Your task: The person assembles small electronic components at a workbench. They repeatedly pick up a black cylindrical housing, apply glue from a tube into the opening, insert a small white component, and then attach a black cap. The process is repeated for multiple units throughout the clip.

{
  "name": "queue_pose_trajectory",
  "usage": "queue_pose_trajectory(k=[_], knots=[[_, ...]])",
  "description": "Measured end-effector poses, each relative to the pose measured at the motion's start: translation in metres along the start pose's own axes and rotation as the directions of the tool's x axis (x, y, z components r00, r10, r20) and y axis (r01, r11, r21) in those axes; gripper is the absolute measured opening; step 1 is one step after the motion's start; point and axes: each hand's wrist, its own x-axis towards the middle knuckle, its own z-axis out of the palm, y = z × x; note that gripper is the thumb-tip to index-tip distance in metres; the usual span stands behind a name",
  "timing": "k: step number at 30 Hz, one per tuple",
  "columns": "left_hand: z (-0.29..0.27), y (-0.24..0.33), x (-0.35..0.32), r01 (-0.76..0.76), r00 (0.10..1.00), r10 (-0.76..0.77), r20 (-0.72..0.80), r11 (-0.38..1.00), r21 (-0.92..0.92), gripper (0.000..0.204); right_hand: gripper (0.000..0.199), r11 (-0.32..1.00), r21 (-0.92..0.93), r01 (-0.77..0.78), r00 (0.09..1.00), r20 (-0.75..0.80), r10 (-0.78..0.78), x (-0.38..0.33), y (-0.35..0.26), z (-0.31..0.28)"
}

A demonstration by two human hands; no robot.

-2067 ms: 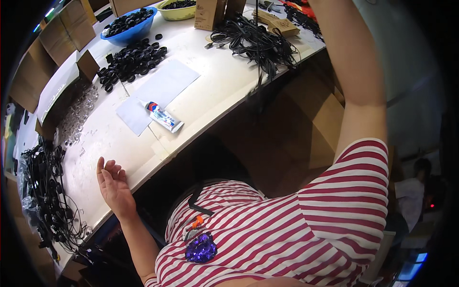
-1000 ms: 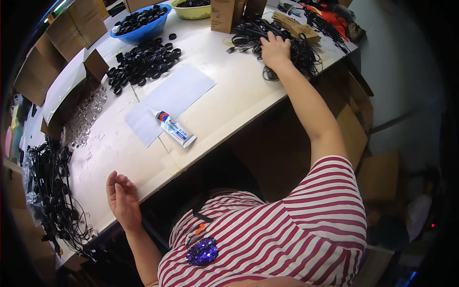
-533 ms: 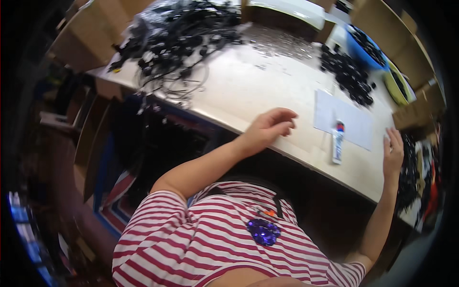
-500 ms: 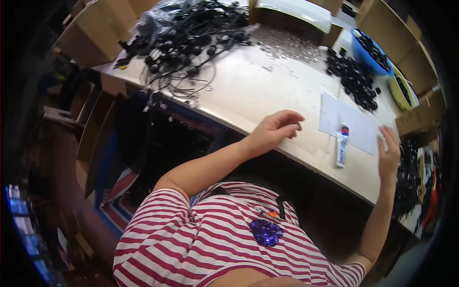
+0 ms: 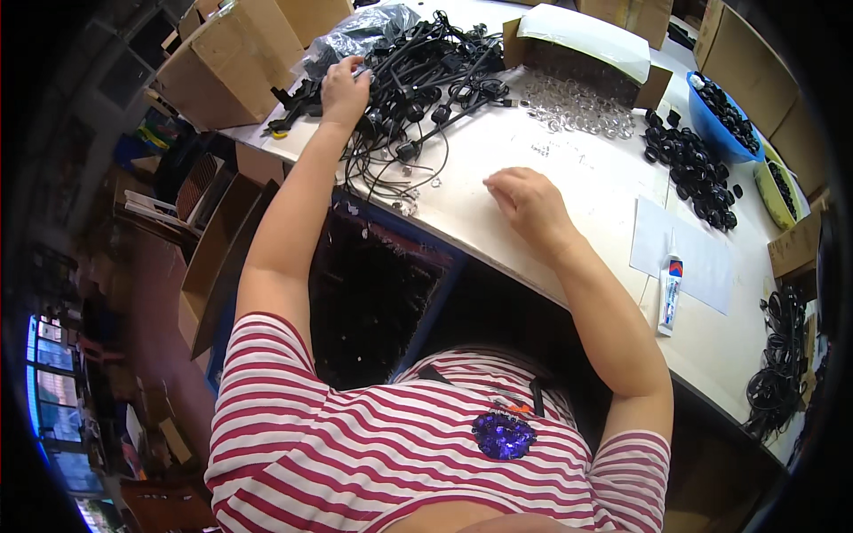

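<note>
In the head view, the person's left hand (image 5: 345,96) is stretched out to the left side of a tangled heap of thin black cables with round black parts (image 5: 426,84), which lies on the far left part of a whitish, flat counter (image 5: 604,204). Its fingers are bent over the edge of this heap, but I cannot tell if the grip is grasping a cable. Behind the heap there is a crumpled, transparent plastic bag (image 5: 382,22), and to its left a brown cardboard box (image 5: 235,67).

The right hand (image 5: 533,209) hangs over the front part of the counter, well apart from the heap; its grip is released, with the fingers loosely bent. Farther to the right, a white tube with blue and red print (image 5: 669,298) lies partly on a white paper sheet (image 5: 653,235). Behind this sheet, small black round caps (image 5: 697,169) are scattered near a blue plastic bowl (image 5: 708,131).
</note>
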Motion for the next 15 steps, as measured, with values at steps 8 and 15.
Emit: queue_pose_trajectory(k=[8,15], knots=[[0.028,0.020,0.024,0.125,0.862,-0.289,0.416,0.917,0.378,0.042,0.010,0.982,0.096,-0.163,0.986,0.040,0.160,-0.012,0.032,-0.009],[0.031,-0.012,0.061,0.563,0.727,-0.427,0.538,0.819,-0.111,0.026,0.010,0.989,0.087,-0.119,0.989,0.096,0.111,-0.011,0.028,-0.007]])
